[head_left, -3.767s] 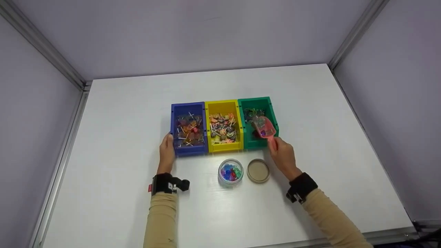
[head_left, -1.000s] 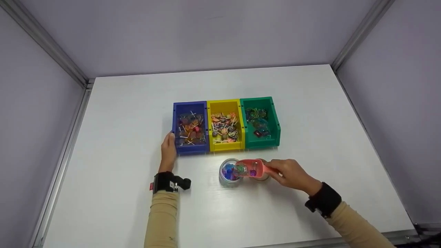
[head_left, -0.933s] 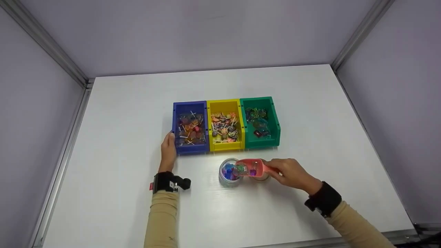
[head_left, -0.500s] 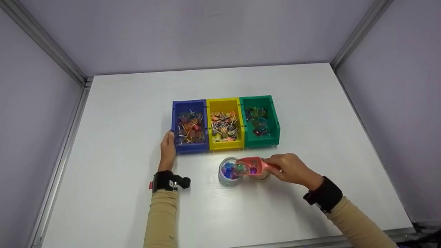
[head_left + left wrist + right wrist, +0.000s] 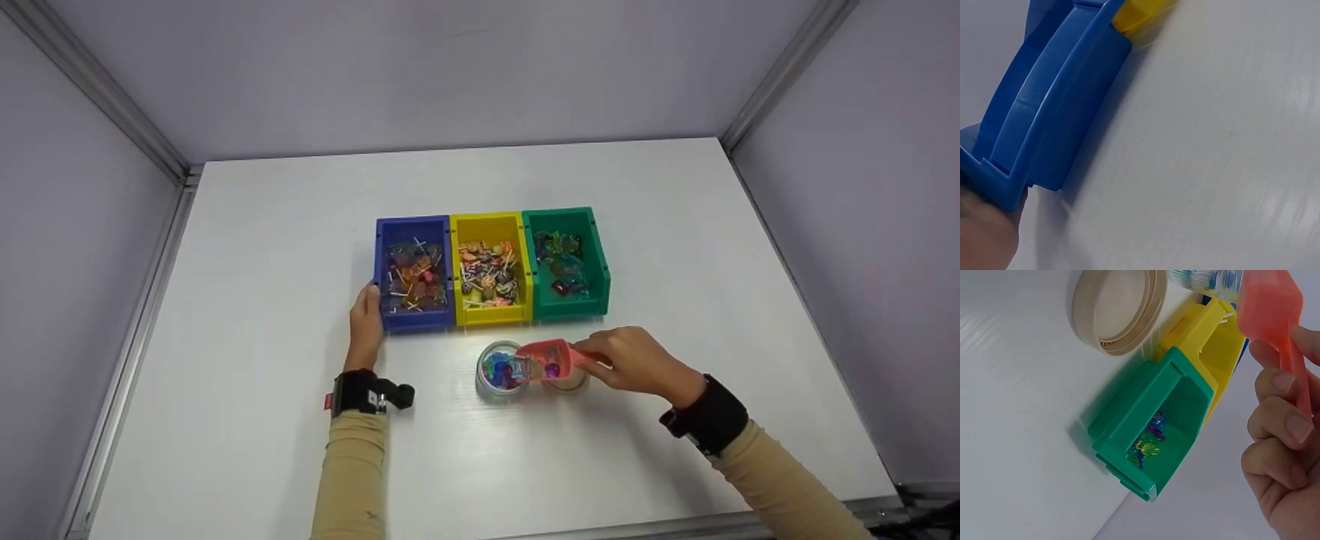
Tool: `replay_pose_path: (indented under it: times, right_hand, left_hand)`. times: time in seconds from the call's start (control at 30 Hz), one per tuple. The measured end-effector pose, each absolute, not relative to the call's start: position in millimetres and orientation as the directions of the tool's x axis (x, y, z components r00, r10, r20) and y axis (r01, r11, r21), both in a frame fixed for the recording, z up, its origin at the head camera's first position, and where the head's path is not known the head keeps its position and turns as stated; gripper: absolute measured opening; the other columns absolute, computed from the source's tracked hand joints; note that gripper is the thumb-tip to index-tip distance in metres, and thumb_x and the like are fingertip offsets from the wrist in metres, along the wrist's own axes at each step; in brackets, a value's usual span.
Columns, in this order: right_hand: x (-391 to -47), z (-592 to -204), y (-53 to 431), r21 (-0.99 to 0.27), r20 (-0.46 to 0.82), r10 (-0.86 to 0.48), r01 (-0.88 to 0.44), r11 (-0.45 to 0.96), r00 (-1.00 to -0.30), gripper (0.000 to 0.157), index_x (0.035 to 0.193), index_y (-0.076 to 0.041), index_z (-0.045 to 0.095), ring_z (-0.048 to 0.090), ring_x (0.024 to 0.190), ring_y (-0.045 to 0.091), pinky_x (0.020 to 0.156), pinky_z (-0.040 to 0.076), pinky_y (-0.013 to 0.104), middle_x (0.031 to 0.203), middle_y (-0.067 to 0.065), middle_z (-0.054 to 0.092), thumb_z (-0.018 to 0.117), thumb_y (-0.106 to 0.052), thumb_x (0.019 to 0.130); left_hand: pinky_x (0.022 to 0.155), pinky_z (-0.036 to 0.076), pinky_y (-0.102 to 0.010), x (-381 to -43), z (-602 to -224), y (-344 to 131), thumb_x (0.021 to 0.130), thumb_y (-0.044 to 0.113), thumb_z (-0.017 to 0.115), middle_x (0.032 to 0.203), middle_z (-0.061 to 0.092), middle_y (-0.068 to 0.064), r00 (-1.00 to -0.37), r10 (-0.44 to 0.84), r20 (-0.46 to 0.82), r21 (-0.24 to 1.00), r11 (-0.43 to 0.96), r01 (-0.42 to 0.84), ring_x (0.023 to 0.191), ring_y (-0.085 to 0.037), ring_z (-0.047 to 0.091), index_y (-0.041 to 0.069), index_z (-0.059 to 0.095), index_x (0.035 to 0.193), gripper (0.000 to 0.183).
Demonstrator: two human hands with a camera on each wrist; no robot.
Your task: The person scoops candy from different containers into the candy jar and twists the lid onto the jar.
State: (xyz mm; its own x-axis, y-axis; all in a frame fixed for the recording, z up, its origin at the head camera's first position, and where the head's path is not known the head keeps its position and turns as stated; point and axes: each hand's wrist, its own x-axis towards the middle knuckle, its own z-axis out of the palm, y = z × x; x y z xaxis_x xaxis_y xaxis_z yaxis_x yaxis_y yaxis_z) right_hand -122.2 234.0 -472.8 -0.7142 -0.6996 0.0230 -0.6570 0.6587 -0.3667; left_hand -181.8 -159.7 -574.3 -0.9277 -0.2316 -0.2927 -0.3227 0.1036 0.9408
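My right hand [image 5: 634,360] grips the handle of a pink scoop [image 5: 553,351], fingers curled round it in the right wrist view. The scoop is tilted over a clear jar [image 5: 487,388] that holds colourful plastic gems. A few gems, one of them purple [image 5: 553,370], lie in the scoop, with clear ones at its lip. My left hand [image 5: 365,330] rests against the outer left side of the blue bin [image 5: 416,324]; its fingers are mostly hidden. Below the scoop lies a beige lid [image 5: 1086,312], partly covered in the head view.
A yellow bin [image 5: 493,315] with small lollipops stands between the blue bin, which holds translucent lollipops, and a green bin [image 5: 574,309] with gems. All three stand side by side on the white table [image 5: 300,195], behind the jar. Grey walls [image 5: 450,82] surround the table.
My right hand has brought the loaded scoop from the green bin to the jar. In the last half second the scoop has tipped slightly and gems have shifted towards the jar. My left hand stays put.
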Motion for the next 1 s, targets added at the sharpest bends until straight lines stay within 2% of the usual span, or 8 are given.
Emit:
replay_pose_path:
  times: [0.23,0.53,0.77,1.0]
  right_hand:
    - [-124,-469,233,-0.349,0.019,-0.706,-0.666,0.659,-0.708,0.022,0.103,-0.01,0.076,0.041,0.054,0.002,0.051,0.036,0.014,0.066,0.001,0.068,0.066,-0.025,0.091]
    - [-126,-456,226,-0.328,-0.013,-0.715,-0.672,0.664,-0.699,0.022,0.102,-0.009,0.076,0.048,0.053,0.006,0.051,0.041,0.015,0.071,0.004,0.073,0.07,-0.023,0.087]
    - [-126,-449,220,-0.302,-0.018,-0.721,-0.684,0.664,-0.692,0.021,0.099,-0.009,0.077,0.053,0.053,0.008,0.051,0.044,0.016,0.074,0.004,0.075,0.07,-0.024,0.087]
    - [-125,-444,216,-0.276,-0.019,-0.724,-0.693,0.667,-0.689,0.021,0.098,-0.008,0.077,0.063,0.058,0.013,0.055,0.053,0.022,0.08,0.006,0.077,0.07,-0.024,0.087]
  left_hand:
    - [0.127,0.017,-0.041,-183,-574,-159,0.106,0.034,0.029,0.159,0.025,-0.019,-0.927,-0.233,-0.292,0.941,0.104,-0.322,0.151,-0.032,0.02,0.0,0.025,0.151,0.056]
    - [0.127,0.017,-0.04,-184,-570,-158,0.106,0.034,0.028,0.16,0.025,-0.016,-0.92,-0.229,-0.318,0.936,0.08,-0.343,0.152,-0.03,0.019,0.004,0.024,0.152,0.055]
    - [0.127,0.017,-0.041,-183,-571,-159,0.106,0.033,0.029,0.16,0.025,-0.018,-0.929,-0.229,-0.289,0.944,0.093,-0.317,0.151,-0.032,0.019,0.002,0.026,0.152,0.055]
    - [0.127,0.017,-0.04,-182,-573,-160,0.106,0.034,0.029,0.16,0.026,-0.016,-0.929,-0.222,-0.296,0.943,0.085,-0.321,0.152,-0.03,0.019,0.003,0.025,0.152,0.055]
